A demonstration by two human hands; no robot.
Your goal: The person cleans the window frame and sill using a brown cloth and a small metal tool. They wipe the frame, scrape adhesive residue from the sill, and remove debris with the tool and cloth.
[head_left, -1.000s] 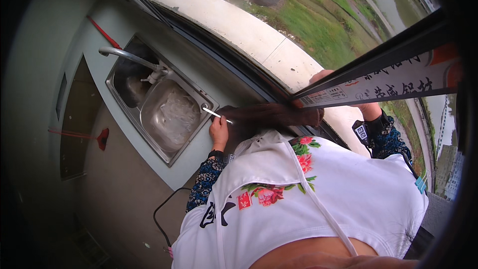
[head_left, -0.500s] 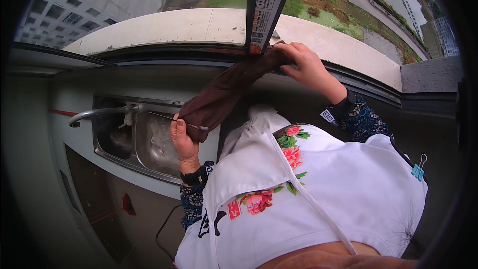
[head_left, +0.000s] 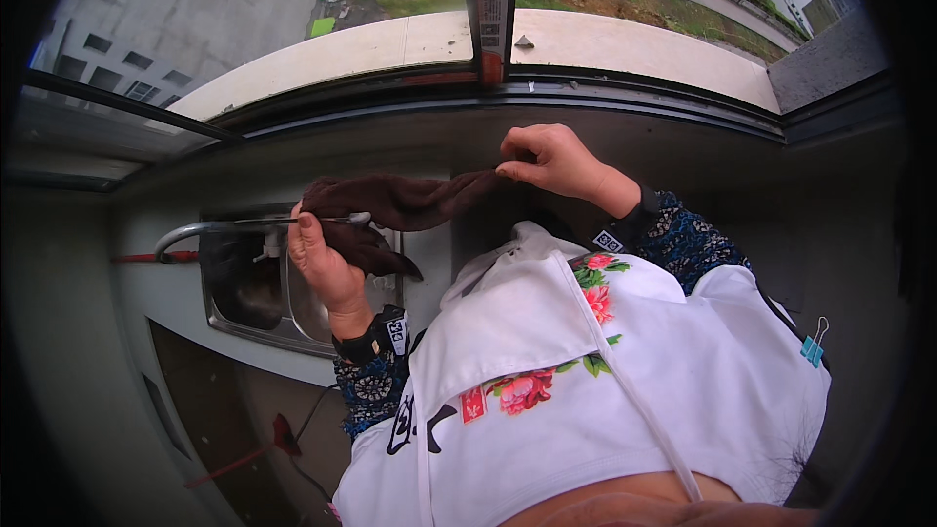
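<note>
A dark brown cloth is stretched between my two hands, over the sink's right side. My left hand is closed on the cloth's left end, and a loose corner hangs below it. A thin dark rod with a pale rounded end lies across the same hand, under the thumb; its exact kind I cannot make out. My right hand pinches the far end of the cloth between thumb and fingers, just below the window track.
A double steel sink with a curved faucet is set in the counter at left. Ahead runs a window track with an upright frame post and a pale outer ledge. A red object and a dark cord are at lower left.
My right hand has come down from the window track and slightly left, bringing its end of the cloth along. My left hand has risen and moved left. The cloth now hangs nearly level.
</note>
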